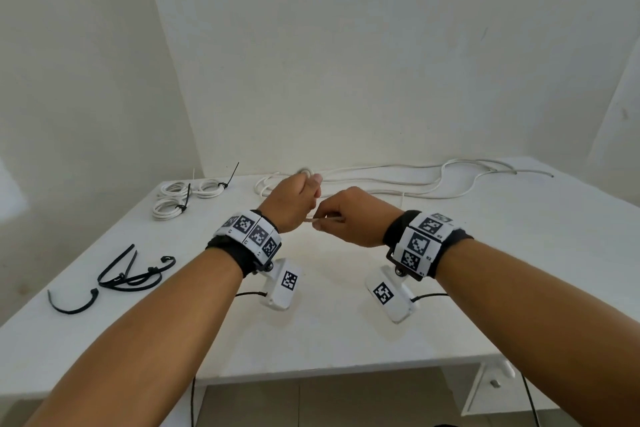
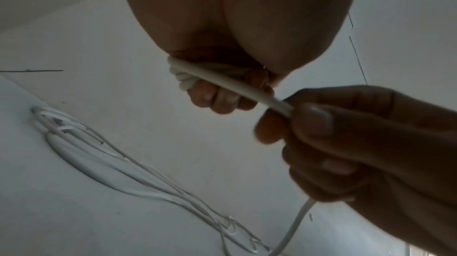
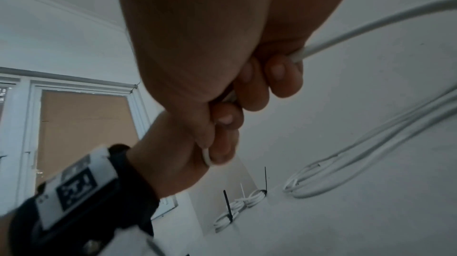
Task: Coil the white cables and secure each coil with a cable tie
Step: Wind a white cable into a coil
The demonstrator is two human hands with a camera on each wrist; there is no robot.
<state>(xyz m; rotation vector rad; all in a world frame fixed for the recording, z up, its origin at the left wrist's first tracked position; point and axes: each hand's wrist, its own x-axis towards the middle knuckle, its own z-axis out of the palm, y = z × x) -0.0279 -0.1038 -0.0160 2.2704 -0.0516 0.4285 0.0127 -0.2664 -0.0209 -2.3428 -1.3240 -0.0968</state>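
Observation:
Above the middle of the table, my left hand grips a small coil of white cable in its curled fingers. A straight run of that cable leads to my right hand, which pinches it between thumb and fingers. From the right hand the cable trails off toward the loose white cables lying along the back of the table. Several finished coils, each bound with a black tie, lie at the back left.
Several loose black cable ties lie at the table's front left. The wall stands right behind the table. A window shows in the right wrist view. Drawers sit under the table at the right.

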